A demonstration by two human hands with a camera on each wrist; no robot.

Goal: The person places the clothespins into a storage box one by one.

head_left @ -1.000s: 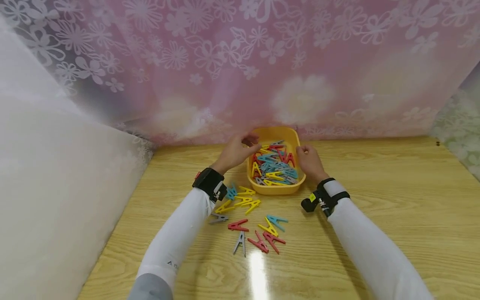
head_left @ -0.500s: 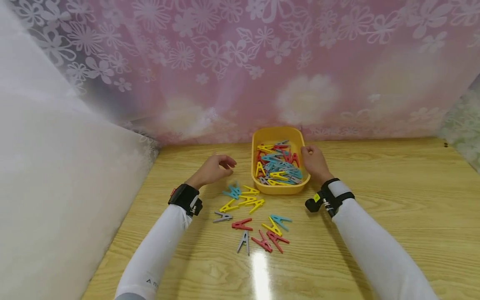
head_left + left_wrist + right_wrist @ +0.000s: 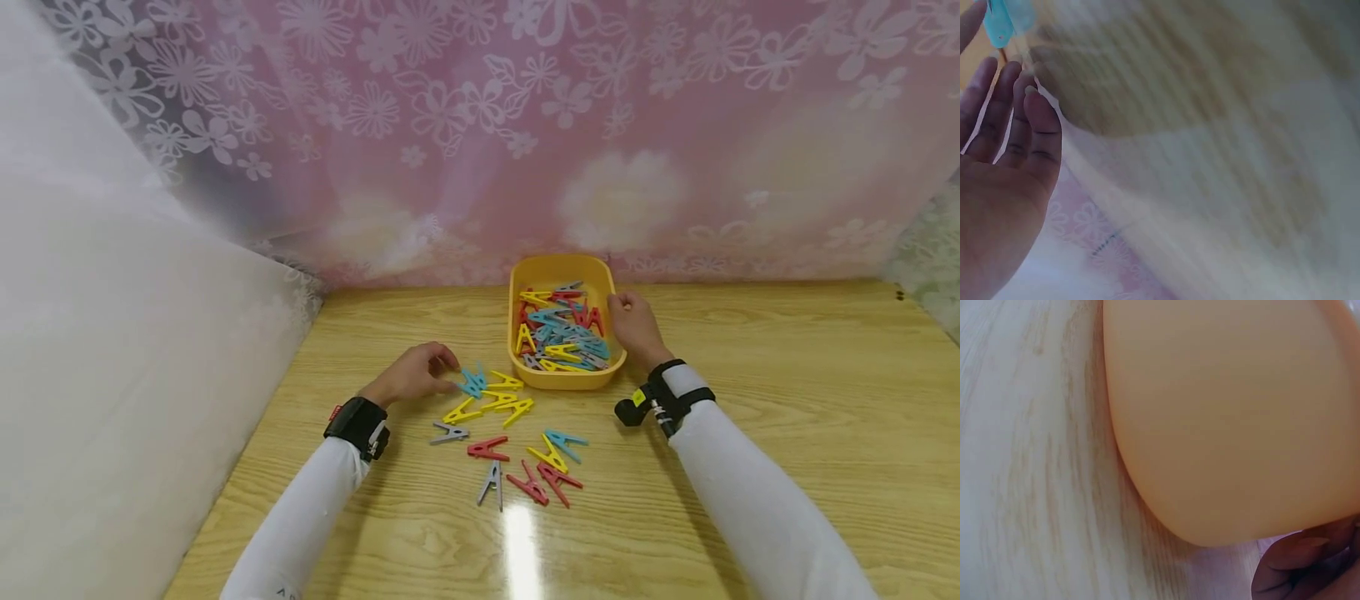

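Observation:
Beside a pair of blue clothespins [image 3: 473, 382] on the table, my left hand [image 3: 415, 375] reaches in with thumb and fingers parted, fingertips right at their edge. In the left wrist view the same hand [image 3: 1007, 194] has loosely bent fingers and an empty palm, with a blue clothespin [image 3: 999, 25] just past the fingertips. My right hand [image 3: 634, 325] holds the right rim of a yellow plastic basin [image 3: 567, 381], which contains many clothespins in blue, yellow, red and grey. The right wrist view shows the basin's outer wall [image 3: 1229, 425] and curled fingers [image 3: 1297, 553] against it.
Several yellow clothespins [image 3: 498, 400] lie close to the blue pair. Nearer the front are grey clothespins [image 3: 450, 432], red ones [image 3: 488, 448] and another blue one [image 3: 566, 443]. A pink floral curtain [image 3: 465, 167] hangs behind the basin; white sheeting [image 3: 150, 375] borders the table's left.
My left hand has left the basin, moving left and then down toward me to the blue clothespins. My right hand stays at the basin's rim.

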